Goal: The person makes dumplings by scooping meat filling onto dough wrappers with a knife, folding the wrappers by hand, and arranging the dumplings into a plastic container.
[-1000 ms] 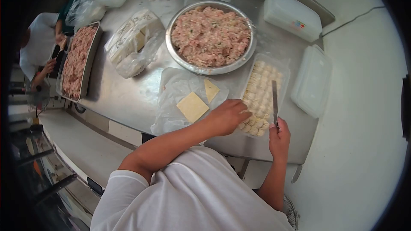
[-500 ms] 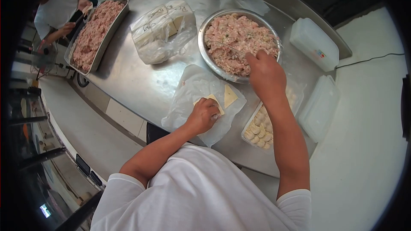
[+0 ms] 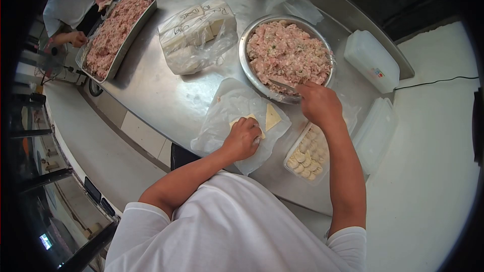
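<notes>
My right hand (image 3: 320, 105) is closed around the handle of a metal spatula (image 3: 282, 85), whose blade lies at the near edge of the minced meat (image 3: 287, 53) in a round steel bowl (image 3: 243, 60). Over the yellow wrappers, my left hand (image 3: 243, 138) has its fingers curled down; what they pinch, if anything, is hidden. A cut wrapper piece (image 3: 272, 116) lies just right of it on the crumpled plastic sheet (image 3: 214, 121). Beneath my right forearm, a clear container (image 3: 292, 163) holds rows of folded dumplings (image 3: 307, 158), partly covered by the arm.
A tray of minced meat (image 3: 118, 35) stands at the left, with a co-worker's hands (image 3: 76, 38) beside it. Plastic-wrapped wrapper stacks (image 3: 194, 35) lie left of the bowl. A lidded box (image 3: 372, 60) and a clear lid (image 3: 375, 133) are at the right, near the wall.
From the dumpling container, my right hand has moved up to the bowl with the spatula, then slightly down toward its near rim. My left hand has moved from the dumplings onto the wrappers.
</notes>
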